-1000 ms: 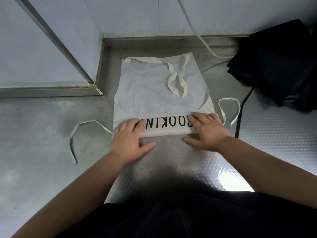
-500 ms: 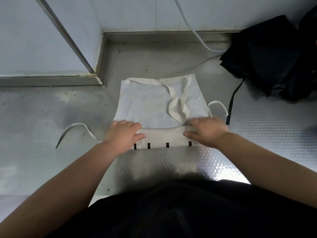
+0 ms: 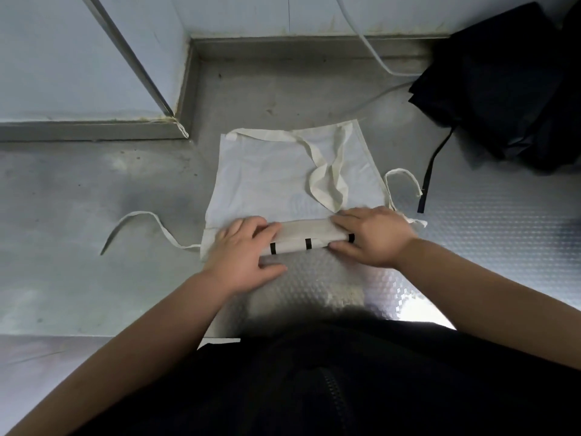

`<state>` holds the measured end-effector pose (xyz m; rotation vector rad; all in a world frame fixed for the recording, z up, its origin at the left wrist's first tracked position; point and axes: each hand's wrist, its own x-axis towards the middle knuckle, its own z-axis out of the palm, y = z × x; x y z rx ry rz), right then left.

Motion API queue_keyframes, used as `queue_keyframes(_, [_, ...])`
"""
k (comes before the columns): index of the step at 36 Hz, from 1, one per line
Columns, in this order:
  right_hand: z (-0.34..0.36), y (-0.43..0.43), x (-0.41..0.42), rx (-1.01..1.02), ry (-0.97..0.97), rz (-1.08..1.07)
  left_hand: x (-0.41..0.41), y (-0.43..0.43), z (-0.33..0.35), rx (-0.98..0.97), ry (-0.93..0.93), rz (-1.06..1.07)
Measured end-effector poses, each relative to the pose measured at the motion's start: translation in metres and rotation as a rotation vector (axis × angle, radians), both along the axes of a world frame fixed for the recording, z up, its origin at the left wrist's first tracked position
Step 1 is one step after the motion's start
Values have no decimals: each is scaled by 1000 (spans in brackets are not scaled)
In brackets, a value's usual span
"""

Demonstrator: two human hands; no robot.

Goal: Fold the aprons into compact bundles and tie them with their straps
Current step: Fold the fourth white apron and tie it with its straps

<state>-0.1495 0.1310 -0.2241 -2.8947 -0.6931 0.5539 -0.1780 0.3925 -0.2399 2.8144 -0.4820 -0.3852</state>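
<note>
Cream apron (image 3: 267,184): I am watching left grip (image 3: 242,250) and right grip (image 3: 374,236) clamping its rolled edge, rolling further than before.

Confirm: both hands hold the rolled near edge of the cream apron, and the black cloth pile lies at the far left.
Wrong side: the head view shows the black cloth pile far right. The left hand and right hand do hold the rolled near edge of the cream apron.

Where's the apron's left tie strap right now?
Head view, person's left: the left tie strap lies in a loose curve on the metal counter, running out from the left edge of the apron, just beside the left hand.
</note>
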Motion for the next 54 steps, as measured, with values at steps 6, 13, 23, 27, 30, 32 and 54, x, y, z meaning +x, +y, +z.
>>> queue_keyframes(6, [26, 2, 20, -16, 189, -20, 35, 11, 23, -80, 237, 11])
queue_keyframes(13, [11, 7, 22, -96, 145, -59, 37, 6, 10, 138, 16, 9])
queue_keyframes(23, [12, 8, 39, -61, 195, -250, 33, -5, 3, -284, 153, 147])
queue_keyframes(27, [22, 14, 64, 77, 256, -335, 46, -4, 7, -242, 215, 132])
queue_keyframes(30, [36, 25, 95, 266, 278, -474, 51, -5, 8, -224, 239, 134])
queue_keyframes(32, [52, 33, 118, 589, 260, -678, 54, -3, 9, -220, 266, 136])
queue_keyframes(54, [21, 17, 81, 109, 333, -363, 131, 6, 7, 93, 212, 179])
